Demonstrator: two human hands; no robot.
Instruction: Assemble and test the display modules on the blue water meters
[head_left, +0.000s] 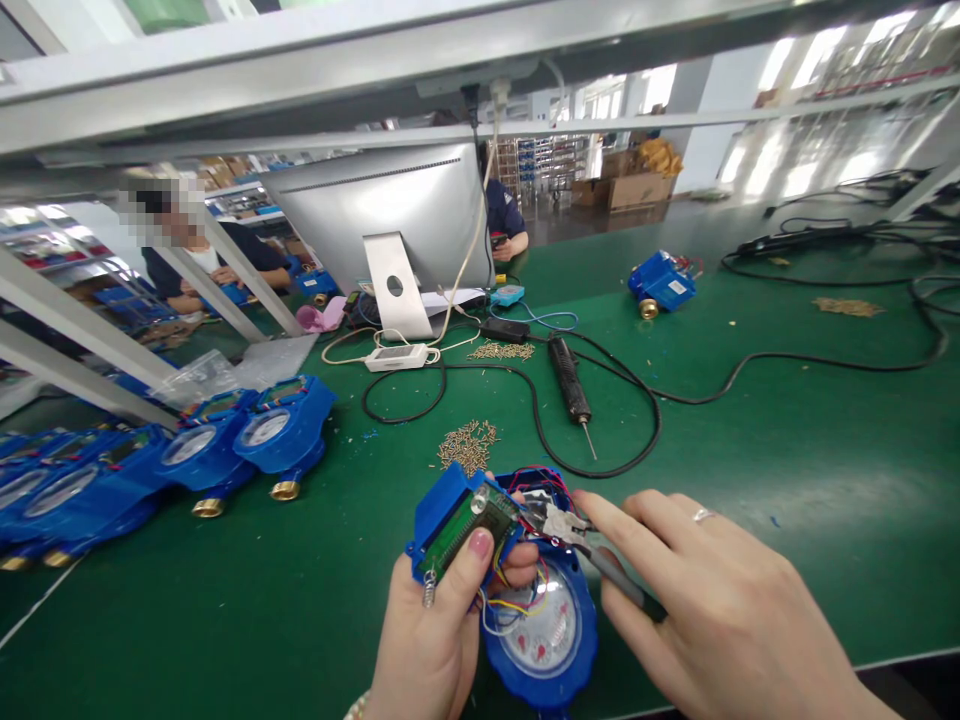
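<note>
The left hand (439,625) pinches the circuit board (452,545) in its fingers, above the blue meter (551,645) on the table (262,610); the right hand's (720,600) fingers curl round the pliers (574,532), whose tip lies at the board's edge. The step appears to be pliers work there; the next move likely calls for a steady board and sparing the wires (517,605).

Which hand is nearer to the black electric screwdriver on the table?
Right: the right hand holds pliers just in front of the screwdriver; the left hand, holding the circuit board, is farther off, toward the left.
</note>
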